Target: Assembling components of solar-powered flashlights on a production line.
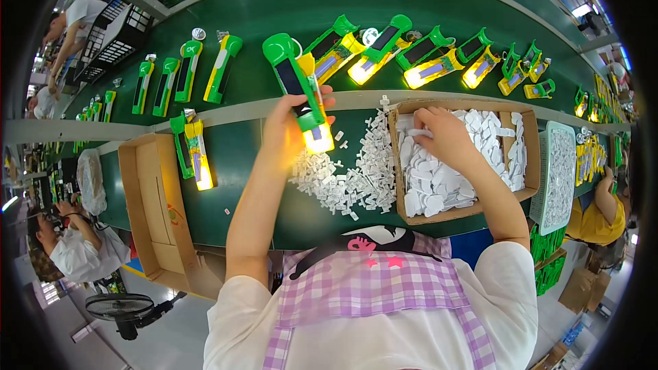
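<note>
One purple-checked apron (377, 288) nearest us, one cardboard box (532, 154) of white pieces (439, 178), our right hand (444, 136) among them, pinching or not we cannot tell, one lit green device (293, 79) inside our left hand's (282, 122) clasp, four unlit devices (188, 72) beyond-left.

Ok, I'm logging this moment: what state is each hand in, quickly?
Left hand: closed around a lit green device.
Right hand: fingers curled at a flat white piece in the cardboard box; whether it's gripped can't be told.

own hands (285, 120) (445, 134): 2 | held device (290, 77): 1 | black fan (120, 307): 1
</note>
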Available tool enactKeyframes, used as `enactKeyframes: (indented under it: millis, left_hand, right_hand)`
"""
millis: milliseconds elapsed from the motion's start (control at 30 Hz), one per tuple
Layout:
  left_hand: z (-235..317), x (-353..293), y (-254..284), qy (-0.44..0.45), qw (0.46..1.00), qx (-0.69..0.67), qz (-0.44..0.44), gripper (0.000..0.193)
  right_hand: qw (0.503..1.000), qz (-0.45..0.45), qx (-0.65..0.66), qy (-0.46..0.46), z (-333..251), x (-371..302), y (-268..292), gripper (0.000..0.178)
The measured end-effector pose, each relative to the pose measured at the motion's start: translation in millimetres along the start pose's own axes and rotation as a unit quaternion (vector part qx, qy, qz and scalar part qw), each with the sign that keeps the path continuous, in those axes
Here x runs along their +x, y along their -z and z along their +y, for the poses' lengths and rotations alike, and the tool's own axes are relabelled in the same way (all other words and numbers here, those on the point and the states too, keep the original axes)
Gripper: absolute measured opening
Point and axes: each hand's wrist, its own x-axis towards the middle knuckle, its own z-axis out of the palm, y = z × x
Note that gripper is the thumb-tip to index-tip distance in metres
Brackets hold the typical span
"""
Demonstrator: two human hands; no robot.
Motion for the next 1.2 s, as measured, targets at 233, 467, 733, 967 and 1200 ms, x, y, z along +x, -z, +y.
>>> enactKeyframes:
  millis: [233,467,733,967,1200]
  left_hand:
    - [-20,12,-12,-0.023,0.996,-0.089,-0.013,0.056]
    - [-40,29,-17,-0.031,0.994,-0.108,-0.004,0.036]
    - [-33,21,-39,-0.105,0.994,-0.02,-0.002,0.075]
    - [-41,24,-35,-0.139,0.99,-0.017,0.016,0.081]
    - [-43,22,-31,-0.121,0.989,-0.08,0.002,0.058]
  right_hand:
    - [0.976,0.027,0.207,-0.065,-28,12,27,0.015]
    - [0.88,0.035,0.468,-0.079,-77,52,20,0.024]
    - [0.966,0.067,0.251,-0.006,-112,98,-8,0.024]
    - [0.989,0.117,0.079,0.03,-114,105,-20,0.019]
    - [0.951,0.259,-0.03,0.165,-113,102,-20,0.03]
